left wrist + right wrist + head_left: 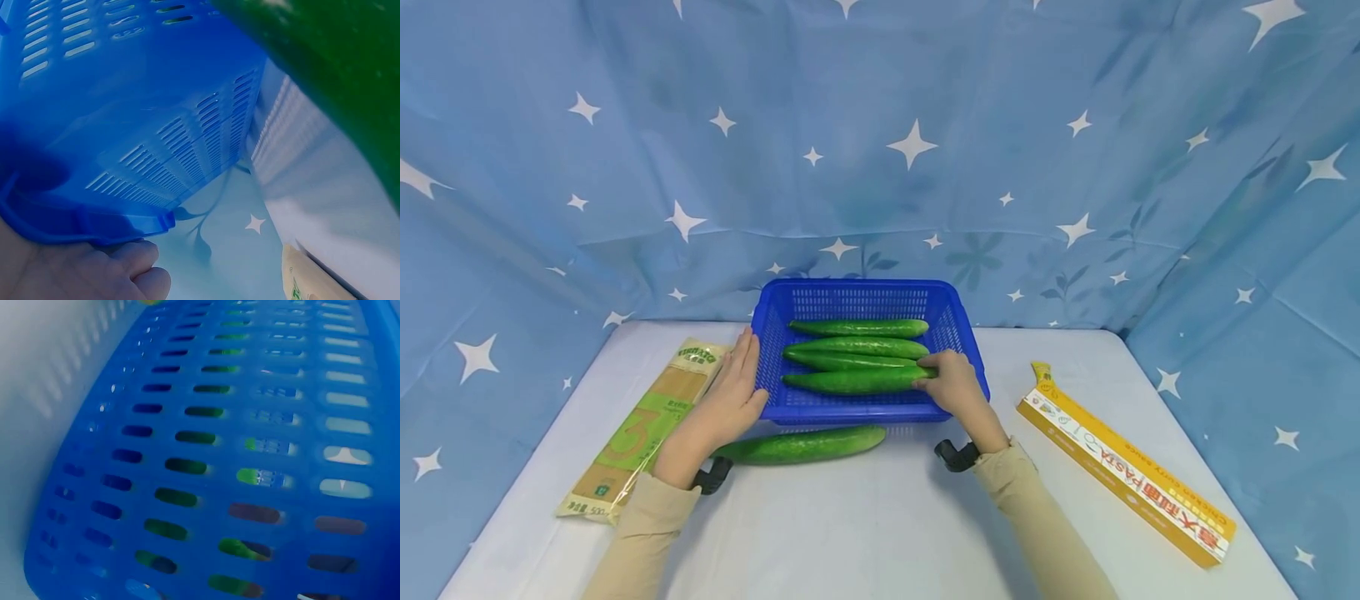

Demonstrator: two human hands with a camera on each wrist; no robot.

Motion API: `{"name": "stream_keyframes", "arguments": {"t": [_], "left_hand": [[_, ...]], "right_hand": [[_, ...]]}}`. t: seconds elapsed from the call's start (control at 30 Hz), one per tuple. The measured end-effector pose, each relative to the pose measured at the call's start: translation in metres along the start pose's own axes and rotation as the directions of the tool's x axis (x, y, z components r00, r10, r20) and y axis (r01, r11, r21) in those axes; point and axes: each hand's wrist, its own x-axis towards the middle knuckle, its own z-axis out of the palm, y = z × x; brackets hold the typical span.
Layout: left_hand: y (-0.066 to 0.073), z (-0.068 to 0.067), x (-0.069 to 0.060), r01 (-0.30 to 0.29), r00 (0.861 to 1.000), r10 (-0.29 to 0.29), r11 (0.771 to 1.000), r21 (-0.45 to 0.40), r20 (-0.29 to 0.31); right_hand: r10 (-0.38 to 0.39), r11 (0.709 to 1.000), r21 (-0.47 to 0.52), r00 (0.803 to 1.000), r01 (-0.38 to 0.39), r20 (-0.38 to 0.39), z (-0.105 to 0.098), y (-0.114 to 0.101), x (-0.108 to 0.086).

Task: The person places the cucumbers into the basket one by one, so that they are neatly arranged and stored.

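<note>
A blue plastic basket holds several cucumbers lying side by side. My right hand reaches over the basket's front right corner and grips the right end of the frontmost cucumber inside. Fingers extended, my left hand rests against the basket's left rim; the left wrist view shows that hand at the rim. Another cucumber lies on the table in front of the basket, its left end beside my left wrist. In the right wrist view, the slotted basket wall largely hides the right hand.
To the left lies a green and tan noodle packet, partly behind my left hand. A yellow pasta box sits at the right, with a yellow sachet at its far end. A blue star-patterned curtain hangs behind the white table.
</note>
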Motion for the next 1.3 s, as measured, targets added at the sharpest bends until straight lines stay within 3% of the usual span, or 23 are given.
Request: {"name": "stream_keyframes", "arguments": {"t": [0.27,0.43,0.63,0.83,1.0,1.1,1.2,1.3], "left_hand": [[0.000,-0.001,-0.002,-0.014,1.000,0.014,1.000,0.004,-0.020],[-0.001,-0.001,-0.003,-0.010,1.000,0.010,1.000,0.004,-0.012],[-0.001,-0.001,-0.003,-0.014,1.000,0.014,1.000,0.001,-0.018],[-0.001,-0.001,-0.002,-0.009,1.000,0.009,1.000,-0.002,-0.015],[0.000,0.000,-0.001,-0.007,1.000,0.007,1.000,0.000,-0.019],[0.001,0.000,-0.002,-0.007,1.000,0.007,1.000,0.001,-0.019],[0.001,-0.001,-0.002,-0.005,1.000,0.005,1.000,-0.002,-0.014],[0.001,-0.001,-0.002,-0.005,1.000,0.005,1.000,-0.004,-0.010]], "right_hand": [[0.103,0.992,-0.083,0.993,-0.098,0.058,0.001,-0.003,0.004],[0.138,0.989,-0.066,0.988,-0.133,0.075,-0.002,-0.006,0.003],[0.081,0.996,-0.027,0.996,-0.080,0.032,-0.002,-0.005,0.001],[-0.068,0.990,0.118,0.993,0.079,-0.094,-0.002,-0.001,-0.003],[-0.174,0.943,0.255,0.969,0.216,-0.177,-0.012,-0.007,-0.015],[-0.233,0.913,0.283,0.945,0.294,-0.231,-0.015,-0.016,-0.024],[-0.314,0.877,0.277,0.905,0.392,-0.287,-0.015,-0.026,-0.036],[-0.436,0.812,0.268,0.845,0.518,-0.310,-0.010,-0.037,-0.049]]}}
